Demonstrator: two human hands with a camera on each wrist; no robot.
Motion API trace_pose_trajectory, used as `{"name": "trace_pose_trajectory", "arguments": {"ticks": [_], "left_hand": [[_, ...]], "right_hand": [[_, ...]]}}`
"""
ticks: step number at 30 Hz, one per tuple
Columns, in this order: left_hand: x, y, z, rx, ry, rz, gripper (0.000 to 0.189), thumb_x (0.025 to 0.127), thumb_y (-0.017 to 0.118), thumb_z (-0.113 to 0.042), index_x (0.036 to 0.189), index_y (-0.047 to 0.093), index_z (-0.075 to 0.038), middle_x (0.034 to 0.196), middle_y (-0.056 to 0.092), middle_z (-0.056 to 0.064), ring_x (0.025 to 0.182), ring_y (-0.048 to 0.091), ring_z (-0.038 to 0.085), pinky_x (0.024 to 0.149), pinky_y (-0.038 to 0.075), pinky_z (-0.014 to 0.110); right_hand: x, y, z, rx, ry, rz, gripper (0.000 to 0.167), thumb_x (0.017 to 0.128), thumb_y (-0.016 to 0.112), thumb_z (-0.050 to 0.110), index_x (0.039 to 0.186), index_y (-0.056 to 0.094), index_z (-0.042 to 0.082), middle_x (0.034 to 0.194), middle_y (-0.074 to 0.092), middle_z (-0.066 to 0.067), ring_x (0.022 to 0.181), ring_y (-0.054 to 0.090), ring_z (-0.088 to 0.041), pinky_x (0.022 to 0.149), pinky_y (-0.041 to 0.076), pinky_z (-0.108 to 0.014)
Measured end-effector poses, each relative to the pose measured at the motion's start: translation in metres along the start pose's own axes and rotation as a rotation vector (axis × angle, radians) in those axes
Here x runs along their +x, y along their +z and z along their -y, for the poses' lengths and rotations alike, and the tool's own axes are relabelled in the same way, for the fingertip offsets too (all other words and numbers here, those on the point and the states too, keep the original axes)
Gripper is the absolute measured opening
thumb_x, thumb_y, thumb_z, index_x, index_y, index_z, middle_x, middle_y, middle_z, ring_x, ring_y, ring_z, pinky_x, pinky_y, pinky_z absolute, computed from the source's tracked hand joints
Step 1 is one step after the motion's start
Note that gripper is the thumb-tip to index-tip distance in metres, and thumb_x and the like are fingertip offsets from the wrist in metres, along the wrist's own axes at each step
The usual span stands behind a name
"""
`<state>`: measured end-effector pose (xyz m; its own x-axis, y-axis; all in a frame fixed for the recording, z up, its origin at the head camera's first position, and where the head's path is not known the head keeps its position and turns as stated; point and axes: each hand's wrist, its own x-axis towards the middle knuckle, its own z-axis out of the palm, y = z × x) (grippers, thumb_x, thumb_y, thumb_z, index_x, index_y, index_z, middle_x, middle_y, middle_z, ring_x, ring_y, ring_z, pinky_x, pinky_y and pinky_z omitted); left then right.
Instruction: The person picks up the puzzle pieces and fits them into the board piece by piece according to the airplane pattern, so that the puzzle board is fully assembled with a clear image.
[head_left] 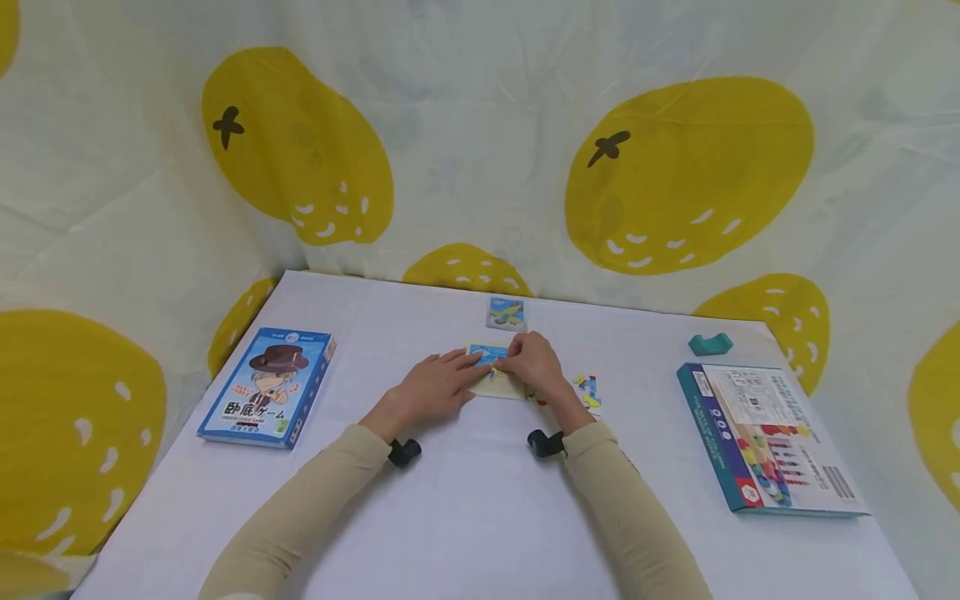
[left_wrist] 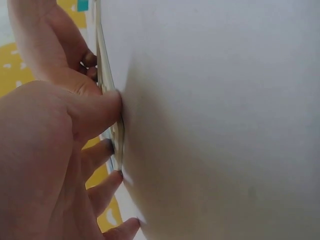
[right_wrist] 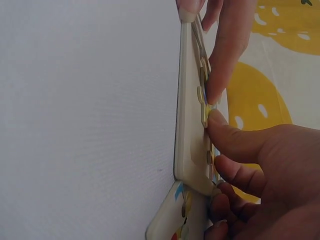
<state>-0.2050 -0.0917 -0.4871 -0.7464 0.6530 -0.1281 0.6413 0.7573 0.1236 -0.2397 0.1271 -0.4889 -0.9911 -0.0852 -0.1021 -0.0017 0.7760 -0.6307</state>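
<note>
A small cream jigsaw tray (head_left: 491, 388) lies on the table in front of me, with blue picture pieces (head_left: 478, 352) along its far side. My left hand (head_left: 438, 386) rests over its left part, fingers extended, the thumb at the near edge. From the right, my right hand (head_left: 536, 365) reaches over the tray with bent fingers. Thumb and fingers pinch a jigsaw piece (right_wrist: 204, 114) low over the tray, close by the left index finger in the right wrist view; the hand hides part of it. Several loose pieces (head_left: 588, 393) lie beside the right wrist.
Behind the tray is a small square picture puzzle (head_left: 507, 313). A blue game box (head_left: 268, 387) lies at the left. On the right are a larger teal-edged box (head_left: 772, 437) and a teal curved block (head_left: 710, 344). A fruit-patterned curtain (head_left: 480, 150) hangs behind the table.
</note>
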Motion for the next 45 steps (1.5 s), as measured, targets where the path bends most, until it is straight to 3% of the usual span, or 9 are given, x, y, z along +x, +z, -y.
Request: {"name": "trace_pose_trajectory", "arguments": {"ticks": [4,12,23,31,39,45], "left_hand": [[0.002,-0.001,-0.001,-0.006,0.006,-0.006,0.055,0.103,0.049,-0.038,0.156,0.033,-0.029,0.163,0.033,-0.001,0.15,0.031,0.029,0.116,0.034,0.055],[0.004,-0.003,0.0,0.008,0.003,0.017,0.055,0.103,0.048,-0.041,0.155,0.035,-0.031,0.163,0.032,-0.003,0.151,0.03,0.027,0.116,0.035,0.054],[0.002,-0.005,0.001,-0.012,-0.016,0.036,0.055,0.103,0.049,-0.041,0.155,0.035,-0.032,0.163,0.032,-0.003,0.152,0.027,0.027,0.118,0.033,0.054],[0.003,-0.006,0.001,-0.016,-0.007,0.033,0.054,0.103,0.049,-0.041,0.154,0.036,-0.031,0.163,0.033,-0.002,0.152,0.028,0.027,0.117,0.033,0.054],[0.002,-0.007,0.0,-0.035,-0.007,0.028,0.054,0.102,0.05,-0.04,0.154,0.038,-0.031,0.162,0.035,-0.001,0.152,0.029,0.027,0.117,0.034,0.055],[0.003,-0.006,0.0,-0.037,-0.006,0.023,0.053,0.102,0.051,-0.04,0.153,0.039,-0.031,0.162,0.036,-0.001,0.151,0.03,0.027,0.116,0.034,0.055]], "right_hand": [[-0.002,-0.003,0.0,0.013,0.009,0.01,0.028,0.082,0.08,0.032,0.08,0.064,0.009,0.087,0.057,-0.006,0.078,0.053,-0.021,0.062,0.04,-0.028],[-0.012,-0.022,-0.004,0.15,0.035,0.077,0.015,0.087,0.074,0.022,0.09,0.067,0.008,0.089,0.061,-0.006,0.087,0.054,-0.022,0.069,0.044,-0.03],[-0.018,-0.06,-0.037,-0.039,-0.074,0.102,0.017,0.091,0.066,0.013,0.107,0.068,0.007,0.1,0.063,-0.01,0.093,0.054,-0.025,0.08,0.047,-0.033],[-0.033,-0.08,-0.064,-0.084,-0.042,0.113,0.026,0.087,0.068,0.006,0.113,0.068,0.005,0.109,0.063,-0.012,0.099,0.054,-0.027,0.087,0.05,-0.04],[-0.042,-0.089,-0.085,-0.195,-0.034,0.109,0.028,0.084,0.072,0.004,0.112,0.069,0.004,0.109,0.063,-0.015,0.101,0.056,-0.03,0.091,0.052,-0.047],[-0.049,-0.09,-0.094,-0.162,0.012,0.1,0.025,0.087,0.073,0.008,0.111,0.069,0.005,0.11,0.063,-0.017,0.101,0.054,-0.031,0.091,0.052,-0.046]]}}
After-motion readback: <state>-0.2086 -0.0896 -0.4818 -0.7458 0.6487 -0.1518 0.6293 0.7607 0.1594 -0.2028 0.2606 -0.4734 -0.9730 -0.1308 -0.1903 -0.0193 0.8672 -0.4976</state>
